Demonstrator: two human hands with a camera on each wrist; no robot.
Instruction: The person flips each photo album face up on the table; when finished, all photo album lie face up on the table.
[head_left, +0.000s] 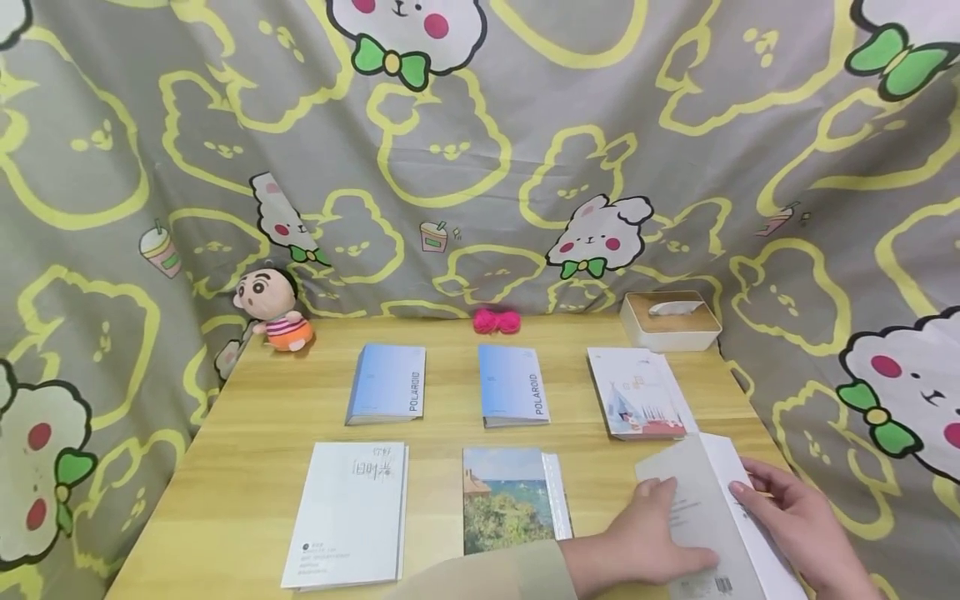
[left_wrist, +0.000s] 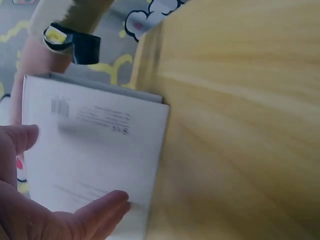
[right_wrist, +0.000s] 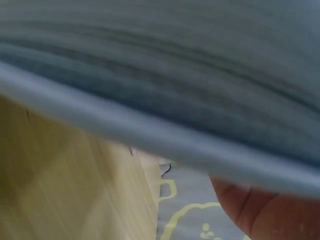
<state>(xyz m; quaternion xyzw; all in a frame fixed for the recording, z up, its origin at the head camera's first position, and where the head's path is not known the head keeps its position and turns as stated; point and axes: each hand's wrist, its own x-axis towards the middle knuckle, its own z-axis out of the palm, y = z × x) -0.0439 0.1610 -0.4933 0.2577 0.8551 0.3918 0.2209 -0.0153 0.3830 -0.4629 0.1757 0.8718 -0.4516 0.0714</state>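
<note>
At the front right of the table in the head view, a white photo album (head_left: 693, 517) is tilted up, with a barcode and small print on its grey-looking cover. My left hand (head_left: 648, 537) lies against that cover, thumb and fingers spread. My right hand (head_left: 795, 517) grips the album's right side, thumb on the white spine. In the left wrist view the album's cover (left_wrist: 95, 150) faces the camera, with my left fingers (left_wrist: 102, 212) near it. The right wrist view shows blurred page edges (right_wrist: 165, 75) and part of my right hand (right_wrist: 270, 212).
Two blue POLAROID albums (head_left: 390, 381) and an illustrated album (head_left: 637, 396) form the back row. A white album (head_left: 348, 512) and a landscape-picture album (head_left: 506, 500) lie in front. A plush doll (head_left: 273, 308), pink yarn (head_left: 497, 322) and a tissue box (head_left: 670, 335) stand behind.
</note>
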